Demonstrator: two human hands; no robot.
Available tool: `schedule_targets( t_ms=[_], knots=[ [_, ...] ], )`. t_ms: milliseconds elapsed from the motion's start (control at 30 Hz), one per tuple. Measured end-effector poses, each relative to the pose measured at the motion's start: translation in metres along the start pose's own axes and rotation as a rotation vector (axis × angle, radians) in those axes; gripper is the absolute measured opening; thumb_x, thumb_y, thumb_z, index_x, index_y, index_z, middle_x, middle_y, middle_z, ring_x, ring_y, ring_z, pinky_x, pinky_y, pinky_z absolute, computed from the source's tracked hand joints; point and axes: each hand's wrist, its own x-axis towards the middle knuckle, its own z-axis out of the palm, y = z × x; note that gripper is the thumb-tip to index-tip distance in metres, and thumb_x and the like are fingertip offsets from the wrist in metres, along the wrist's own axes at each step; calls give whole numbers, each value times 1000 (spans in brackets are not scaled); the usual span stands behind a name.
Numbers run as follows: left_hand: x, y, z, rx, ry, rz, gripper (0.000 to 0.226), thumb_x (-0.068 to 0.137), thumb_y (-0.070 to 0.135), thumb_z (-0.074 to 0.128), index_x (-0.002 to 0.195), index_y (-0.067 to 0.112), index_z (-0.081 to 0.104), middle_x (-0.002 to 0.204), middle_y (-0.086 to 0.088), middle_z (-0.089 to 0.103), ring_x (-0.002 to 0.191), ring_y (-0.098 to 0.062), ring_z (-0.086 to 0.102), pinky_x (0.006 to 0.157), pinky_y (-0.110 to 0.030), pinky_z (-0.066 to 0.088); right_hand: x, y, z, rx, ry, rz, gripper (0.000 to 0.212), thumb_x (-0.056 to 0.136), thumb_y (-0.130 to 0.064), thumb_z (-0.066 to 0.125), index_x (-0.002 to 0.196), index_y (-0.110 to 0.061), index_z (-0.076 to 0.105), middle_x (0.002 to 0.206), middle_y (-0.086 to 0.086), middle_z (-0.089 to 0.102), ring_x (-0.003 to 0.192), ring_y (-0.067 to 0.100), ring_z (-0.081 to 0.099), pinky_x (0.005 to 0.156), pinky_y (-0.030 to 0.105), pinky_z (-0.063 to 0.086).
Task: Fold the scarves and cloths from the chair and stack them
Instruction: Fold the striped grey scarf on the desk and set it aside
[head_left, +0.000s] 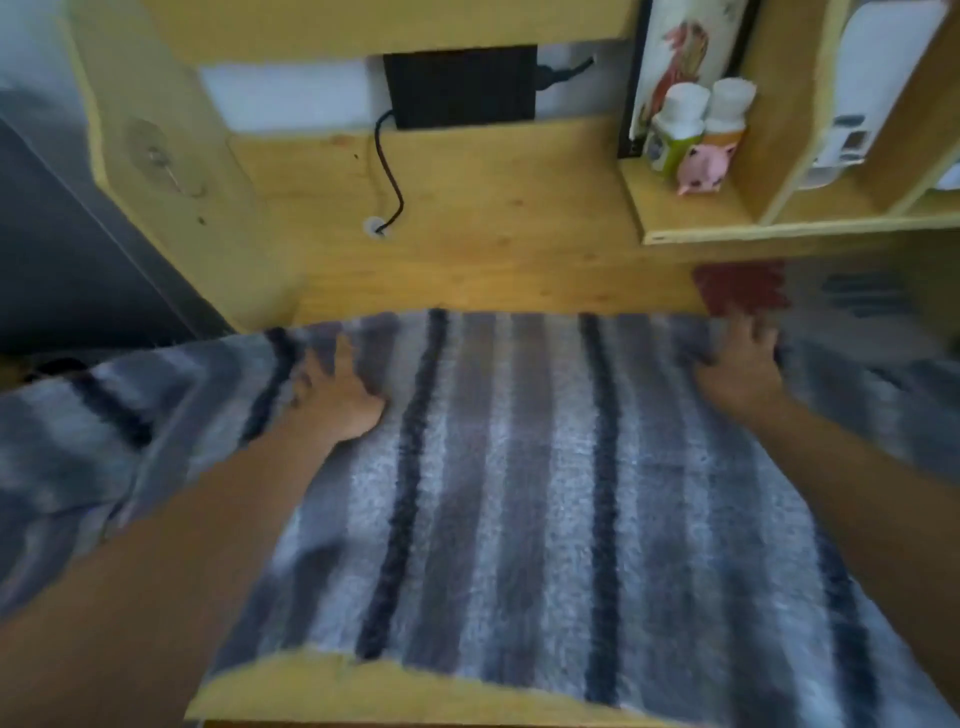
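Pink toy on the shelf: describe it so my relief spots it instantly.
Find the open wooden shelf unit on the desk's right, above the striped scarf. In its left compartment stand two white-capped bottles. The pink toy sits before them, the only pink, eared thing there.

1. The striped scarf (519, 467) covers the near and middle tabletop (493, 234), hanging over its left and right edges.
2. Bare tabletop lies open beyond the scarf's far edge, back to the wall.
3. A black cable (389, 176) crosses that strip at the left.
4. A low shelf (691, 218) with bottles (680, 130) overhangs the far right corner.
5. A red cloth (740, 286) sits beneath the shelf, just beside the scarf.
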Motion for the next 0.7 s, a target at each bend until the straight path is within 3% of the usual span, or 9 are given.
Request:
schedule_targets(
  t_ms=[100, 200, 267, 367, 467, 500, 567, 633, 700],
  knots=[
    [-66, 10, 77, 136, 163, 181, 73, 103, 59, 32, 161, 38, -7, 170, -5, -14, 156, -39, -9, 121, -64, 3, -60, 39, 18, 29, 75, -182, 70, 93, -12, 61, 154, -17, 27, 164, 10, 9, 128, 43, 47, 92, 49, 50],
    [-99, 12, 112, 214, 102, 314, 67, 100, 67, 12, 159, 45, -8, 171, -1, -11, 156, -37, -8, 122, -66, 4, -98, 90, 9, -118, 259, -181, 51, 90, -7, 61, 139, -7, 48, 154, 23, 30, 126, 49, 42, 99, 59, 44],
    [-99, 8, 117, 310, 52, 260, 68, 97, 72, 13, 158, 49, -5, 171, 3, -8, 156, -37, -4, 120, -68, 7, -100, 128, -11, -184, 342, -4, 46, 91, -19, 52, 136, -4, 50, 147, 28, 37, 123, 51, 42, 101, 60, 38],
    [-87, -2, 96, 319, 64, 44, 68, 94, 63, 36, 155, 36, 21, 166, -8, 14, 149, -42, 18, 114, -68, 24, -94, 171, -46, -221, 207, 250, 47, 102, -34, 41, 140, -7, 48, 149, 26, 39, 132, 48, 37, 110, 57, 30],
    [-90, 17, 78, 369, 75, -128, 67, 90, 54, 42, 148, 21, 34, 156, -17, 29, 141, -44, 28, 111, -63, 30, -90, 198, -69, -245, 149, 261, 52, 104, -41, 26, 109, -4, 62, 120, 28, 62, 113, 47, 52, 99, 58, 43],
    [-96, 33, 81, 345, 90, -85, 66, 94, 54, 40, 151, 22, 33, 160, -16, 25, 145, -42, 23, 114, -63, 26, -86, 200, -72, -244, 178, 227, 53, 104, -40, 26, 107, -3, 63, 115, 28, 63, 110, 47, 53, 95, 59, 45],
    [-114, 74, 100, 291, 22, 118, 64, 102, 60, 27, 159, 35, 16, 169, -5, 4, 154, -35, 4, 120, -62, 15, -66, 200, -71, -264, 128, 119, 60, 101, -47, 25, 129, -5, 58, 131, 27, 55, 119, 48, 48, 101, 59, 41],
    [-132, 111, 130, 296, -77, 229, 66, 100, 70, 12, 159, 47, -8, 169, 4, -17, 156, -32, -13, 123, -63, 3, -46, 193, -63, -317, -88, 63, 63, 102, -56, 22, 154, -21, 32, 158, 18, 28, 141, 43, 29, 117, 54, 24],
    [-141, 132, 156, 317, -90, 208, 70, 94, 76, 0, 154, 48, -25, 166, 4, -29, 154, -33, -22, 121, -65, -6, -29, 198, -48, -367, -206, 89, 65, 102, -63, 18, 159, -34, 9, 168, 5, 2, 152, 36, 6, 121, 52, 8]
  ],
)
